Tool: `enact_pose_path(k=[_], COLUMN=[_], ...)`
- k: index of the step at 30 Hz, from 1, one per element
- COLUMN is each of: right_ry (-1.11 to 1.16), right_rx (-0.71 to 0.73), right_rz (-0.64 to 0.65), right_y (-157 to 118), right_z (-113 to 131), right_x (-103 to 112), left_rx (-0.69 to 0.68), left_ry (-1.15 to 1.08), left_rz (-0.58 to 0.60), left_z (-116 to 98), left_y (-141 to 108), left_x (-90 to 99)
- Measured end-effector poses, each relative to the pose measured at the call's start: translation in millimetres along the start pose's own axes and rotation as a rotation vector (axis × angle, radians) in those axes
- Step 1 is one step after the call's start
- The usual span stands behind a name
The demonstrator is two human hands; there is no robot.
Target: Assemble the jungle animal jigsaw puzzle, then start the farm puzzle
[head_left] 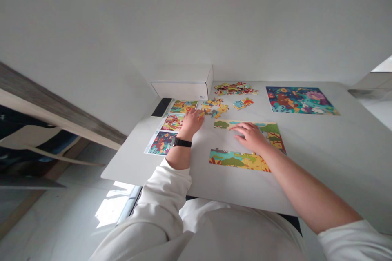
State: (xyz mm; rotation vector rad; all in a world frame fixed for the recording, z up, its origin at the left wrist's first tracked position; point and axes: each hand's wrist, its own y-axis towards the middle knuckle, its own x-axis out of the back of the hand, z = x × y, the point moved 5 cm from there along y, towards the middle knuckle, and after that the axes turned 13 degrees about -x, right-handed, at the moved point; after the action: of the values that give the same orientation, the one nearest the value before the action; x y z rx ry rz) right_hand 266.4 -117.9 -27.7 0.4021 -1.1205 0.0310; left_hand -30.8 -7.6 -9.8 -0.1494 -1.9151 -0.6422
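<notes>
Head view. Partly assembled puzzle (239,160) lies flat on the white tabletop (312,147) in front of the person: upper strip, lower strip and right-hand side laid, bare surface between the strips toward the left. Right hand (252,136) is over it, palm down, fingers loosely extended with thumb apart, fingertips at the upper strip; grip fairly wide, no piece seen in it. Forearm crosses the puzzle's right part and hides some of it.

Left hand (192,121), black watch (183,142) at the wrist, reaches to the near-left edge of the loose pieces (219,111). Yellow shows at its fingertips; cannot tell whether the grip holds a piece. Beneath and beside this hand: printed sheet (169,124) with three pictures.

Surroundings: dark phone (161,107) by the sheet; white box (183,85) behind; mixed heap (235,88) to the box's right; small cluster (243,103) just nearer; dark-blue picture panel (301,101) far right.
</notes>
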Motion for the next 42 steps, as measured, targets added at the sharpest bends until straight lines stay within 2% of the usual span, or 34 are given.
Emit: enact_pose_path(k=[4,8,12,19,25,29,32,35,39,42], right_ry=[-0.004,0.004,0.001,-0.008,-0.025,-0.015,-0.016,-0.045,-0.131,-0.2], right_rx=[-0.003,-0.003,-0.01,-0.024,-0.027,-0.035,-0.066,-0.113,-0.165,-0.176], right_rz=[0.005,-0.002,0.008,0.041,0.042,0.083,0.135,0.166,0.179,0.196], right_y=[0.0,-0.2,-0.1,-1.6,-2.3,-0.2,4.9,13.7,32.4,53.1], right_z=[0.3,1.9,2.5,1.3,8.1,10.8,9.2,5.1,-1.8,-2.4], right_x=[0.2,2.1,2.7,1.0,4.7,7.7,14.1,27.1,40.4,34.5], left_rx=[-0.022,-0.056,-0.08,-0.148,-0.136,-0.184,-0.202,-0.14,-0.033,-0.015], left_ry=[-0.011,0.02,0.033,0.063,0.033,0.003,-0.045,-0.058,-0.032,-0.011], left_rz=[0.05,0.028,0.048,0.167,0.143,0.109,0.04,-0.023,0.011,0.05], left_z=[-7.2,-12.2,-20.1,-44.5,-57.4,-64.2,-61.2,-47.8,-31.2,-30.0], left_y=[-1.2,-0.8,-0.8,1.8,6.4,7.2,8.4,9.8,9.8,9.0], left_x=[-14.2,-23.1,-25.6,-23.9,-30.7,-34.6,-30.2,-23.2,-21.4,-22.7])
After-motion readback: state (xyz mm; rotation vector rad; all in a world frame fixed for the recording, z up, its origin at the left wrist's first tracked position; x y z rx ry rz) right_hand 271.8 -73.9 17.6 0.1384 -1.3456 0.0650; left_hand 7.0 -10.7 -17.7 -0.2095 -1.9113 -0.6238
